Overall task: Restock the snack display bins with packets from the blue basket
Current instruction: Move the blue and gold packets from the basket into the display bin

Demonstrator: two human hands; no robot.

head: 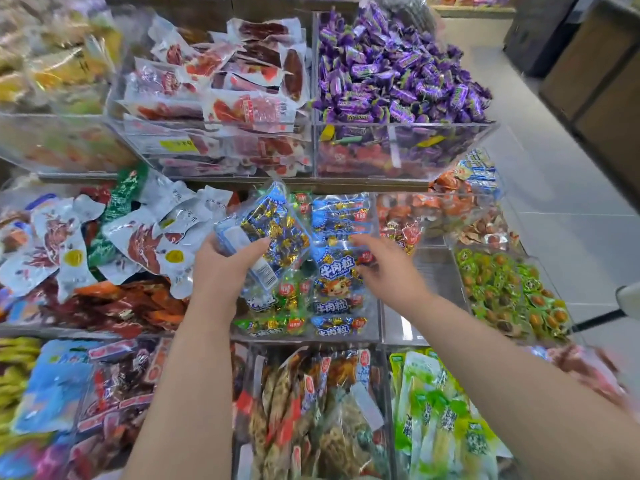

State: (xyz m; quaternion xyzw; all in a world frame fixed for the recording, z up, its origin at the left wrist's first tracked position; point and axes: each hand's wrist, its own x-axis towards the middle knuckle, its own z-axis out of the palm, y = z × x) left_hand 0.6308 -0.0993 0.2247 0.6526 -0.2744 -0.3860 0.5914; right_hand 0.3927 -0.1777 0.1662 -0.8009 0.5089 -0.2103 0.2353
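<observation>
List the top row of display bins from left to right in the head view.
Yellow snack packets → clear packets of red meat → purple wrapped candies.

Both bare forearms run up from the bottom edge to mid-frame. The left hand (225, 268) has thumb and fingers wrapped round a blue packet (266, 226). The right hand (391, 271), just right of centre, has loose fingers stretched leftward.
</observation>
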